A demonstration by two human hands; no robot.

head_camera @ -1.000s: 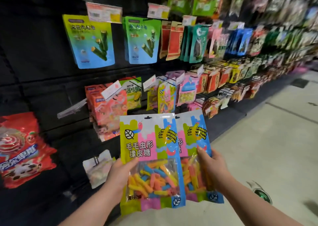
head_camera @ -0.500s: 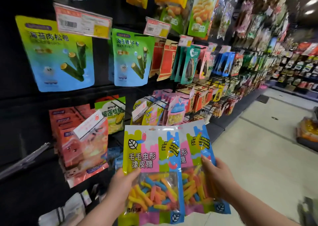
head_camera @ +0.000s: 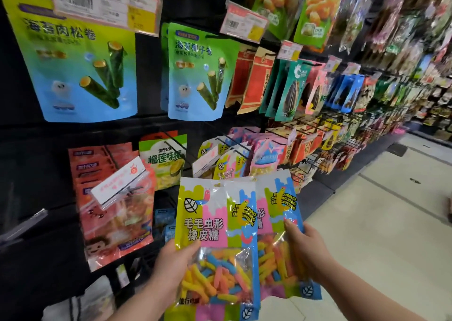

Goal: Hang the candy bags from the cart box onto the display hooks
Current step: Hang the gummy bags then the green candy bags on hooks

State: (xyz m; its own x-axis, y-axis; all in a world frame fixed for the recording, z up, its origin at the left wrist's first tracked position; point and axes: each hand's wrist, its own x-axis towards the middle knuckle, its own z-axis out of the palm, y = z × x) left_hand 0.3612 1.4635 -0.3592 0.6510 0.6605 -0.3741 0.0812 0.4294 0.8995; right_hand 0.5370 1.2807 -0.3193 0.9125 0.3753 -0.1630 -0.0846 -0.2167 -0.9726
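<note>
Shelves full of snack bags look bigger now, because you have stepped closer to the matching bags on the hook (head_camera: 228, 166). Your left hand (head_camera: 171, 267) holds the front candy bag (head_camera: 215, 225) and your right hand (head_camera: 308, 252) holds the back candy bag (head_camera: 278, 203), so you can hang them soon.

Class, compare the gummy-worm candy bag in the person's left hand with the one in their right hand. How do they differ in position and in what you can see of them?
The left-hand bag lies in front, its whole face showing; the right-hand bag is tucked behind it, its left part covered. The left hand grips its bag at the left edge; the right hand grips across its bag's right side. The right-hand bag leans right; the other stands straighter. Both share the same print and colourful worms.
</note>
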